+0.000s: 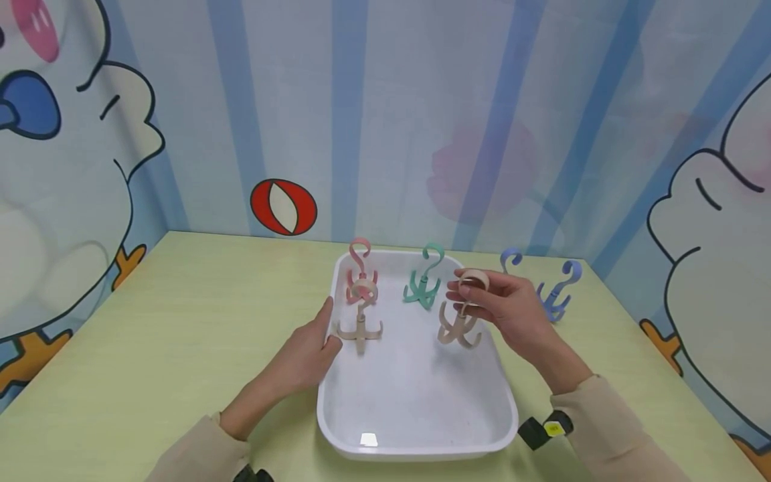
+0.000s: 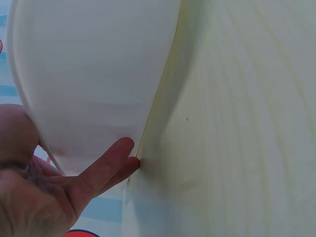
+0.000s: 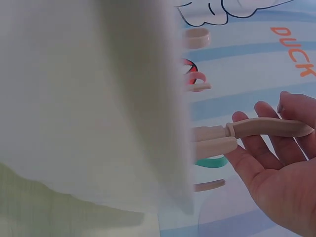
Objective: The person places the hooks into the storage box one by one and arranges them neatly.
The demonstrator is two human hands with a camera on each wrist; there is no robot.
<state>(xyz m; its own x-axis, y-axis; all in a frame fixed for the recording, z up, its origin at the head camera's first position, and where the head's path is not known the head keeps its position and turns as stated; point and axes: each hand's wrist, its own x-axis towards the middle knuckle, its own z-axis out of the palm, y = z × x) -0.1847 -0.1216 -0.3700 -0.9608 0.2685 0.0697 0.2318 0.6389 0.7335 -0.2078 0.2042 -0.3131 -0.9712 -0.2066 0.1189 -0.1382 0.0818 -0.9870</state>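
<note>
A white tray [image 1: 415,408] lies on the table, with my left hand [image 1: 304,351] gripping its left rim, thumb over the edge. In the left wrist view the fingers [image 2: 106,168] press against the tray's outer wall. My right hand [image 1: 512,308] holds a beige multi-prong hanging hook [image 1: 459,328] by its curved top, over the tray's right side. Another beige hook [image 1: 360,328] stands in the tray's left part, with a pink hook [image 1: 361,261] behind it. A green hook [image 1: 423,288] stands near the tray's far end.
Two blue hooks, one nearer [image 1: 557,294] and one farther [image 1: 510,258], stand on the table right of the tray, partly behind my right hand. The yellow-green table [image 1: 199,321] ends at a striped cartoon backdrop [image 1: 385,134] behind and at both sides.
</note>
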